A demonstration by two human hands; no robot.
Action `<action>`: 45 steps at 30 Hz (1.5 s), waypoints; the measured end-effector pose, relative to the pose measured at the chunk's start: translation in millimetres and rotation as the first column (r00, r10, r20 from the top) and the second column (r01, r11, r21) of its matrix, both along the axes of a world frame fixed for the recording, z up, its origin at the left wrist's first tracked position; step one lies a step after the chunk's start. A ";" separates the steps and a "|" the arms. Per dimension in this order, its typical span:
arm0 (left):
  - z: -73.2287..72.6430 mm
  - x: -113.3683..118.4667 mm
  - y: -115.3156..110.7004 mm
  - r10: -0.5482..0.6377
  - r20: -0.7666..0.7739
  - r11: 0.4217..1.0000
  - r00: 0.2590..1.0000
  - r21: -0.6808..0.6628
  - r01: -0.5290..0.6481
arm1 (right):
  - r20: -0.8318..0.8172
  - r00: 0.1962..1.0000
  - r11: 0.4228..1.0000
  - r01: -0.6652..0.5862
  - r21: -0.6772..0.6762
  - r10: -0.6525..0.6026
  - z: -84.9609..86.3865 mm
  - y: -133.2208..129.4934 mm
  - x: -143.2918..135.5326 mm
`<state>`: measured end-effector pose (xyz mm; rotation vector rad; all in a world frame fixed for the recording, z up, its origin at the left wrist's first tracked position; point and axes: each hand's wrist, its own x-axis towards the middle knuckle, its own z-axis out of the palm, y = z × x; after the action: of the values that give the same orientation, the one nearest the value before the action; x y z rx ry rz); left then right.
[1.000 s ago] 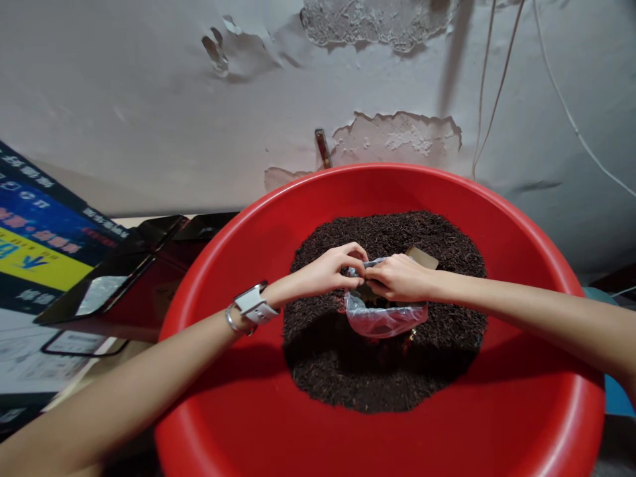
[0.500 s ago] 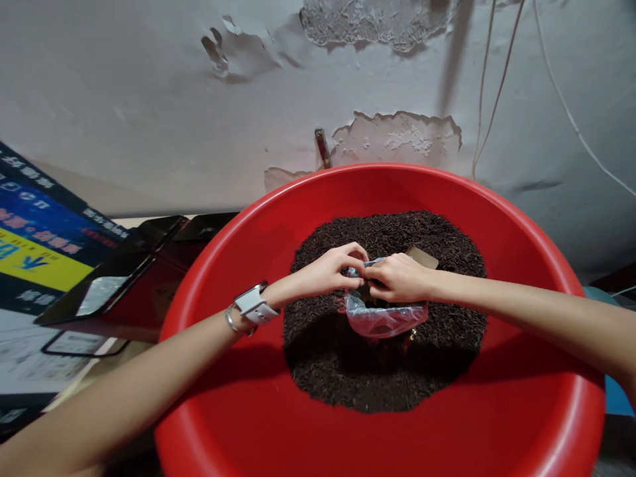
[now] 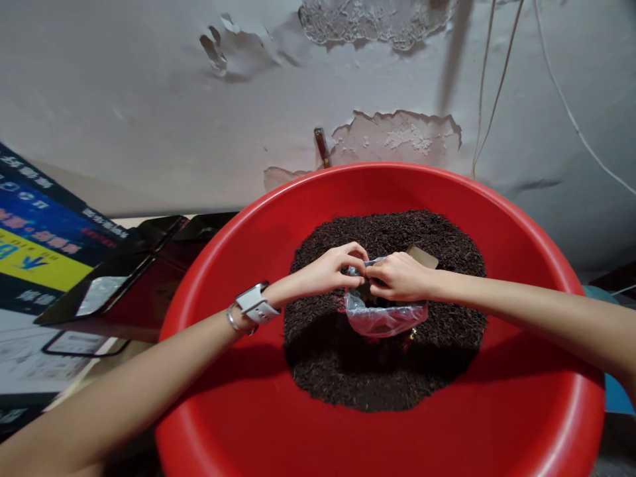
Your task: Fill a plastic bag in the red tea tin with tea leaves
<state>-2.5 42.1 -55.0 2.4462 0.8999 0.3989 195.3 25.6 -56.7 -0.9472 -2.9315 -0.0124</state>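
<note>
A clear plastic bag lines a small container whose rim it folds over, resting on a heap of dark, loose tea leaves. My left hand pinches the bag's edge at the left, thumb and fingers curled. My right hand is closed at the bag's opening, fingertips meeting those of the left. Dark contents show dimly inside the bag. Behind my right hand a tan flap or lid sticks up. The heap lies in a large red basin.
Left of the basin stand a dark open box and a printed cardboard box. A peeling wall rises behind, with thin cables hanging at the right. A blue object shows beyond the basin's right rim.
</note>
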 end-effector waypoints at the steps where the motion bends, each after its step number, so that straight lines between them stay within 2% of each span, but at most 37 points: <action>1: -0.2 0.1 0.1 0.005 0.003 1.000 1.000 -0.008 -0.005 | -0.003 1.000 1.000 0.001 0.000 -0.001 0.0 -0.1 -0.1; 11: -4.1 2.0 0.0 0.076 0.100 0.990 0.992 -0.129 -0.063 | -0.013 0.999 0.999 0.044 -0.014 -0.044 -0.6 0.0 -0.8; 17: -8.7 3.2 1.1 0.143 0.163 0.963 0.976 -0.251 -0.100 | -0.033 0.997 0.997 0.068 -0.034 -0.070 -1.0 0.8 -0.1; 24: -5.3 2.9 1.7 0.131 0.181 0.941 0.975 -0.331 -0.065 | -0.151 0.985 0.993 0.065 -0.099 -0.080 -4.9 5.2 1.2; 27: -4.8 2.2 3.2 0.119 0.168 0.947 0.978 -0.316 -0.061 | -0.216 0.974 0.991 0.044 -0.125 -0.070 -6.4 5.9 2.0; 32: -7.1 0.2 6.1 0.086 0.108 0.968 0.990 -0.243 -0.057 | -0.297 0.955 0.993 -0.039 -0.113 0.004 -5.0 4.7 3.7; 38: -8.9 -0.1 5.2 0.072 0.082 0.974 0.994 -0.221 -0.052 | -0.287 0.954 0.994 -0.105 -0.033 0.091 -2.1 2.7 4.4; 41: -10.7 0.3 4.8 0.074 0.067 0.977 0.995 -0.207 -0.058 | -0.233 0.956 0.983 -0.166 0.072 0.179 -2.0 2.2 3.9; 45: -11.9 0.3 4.7 0.070 0.059 0.985 0.996 -0.159 -0.060 | -0.131 0.937 0.931 -0.292 0.220 0.325 -4.2 0.4 3.4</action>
<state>-2.2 46.8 -66.9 2.2529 0.9490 0.4113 198.7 26.0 -60.9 -0.4287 -2.8226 -0.1968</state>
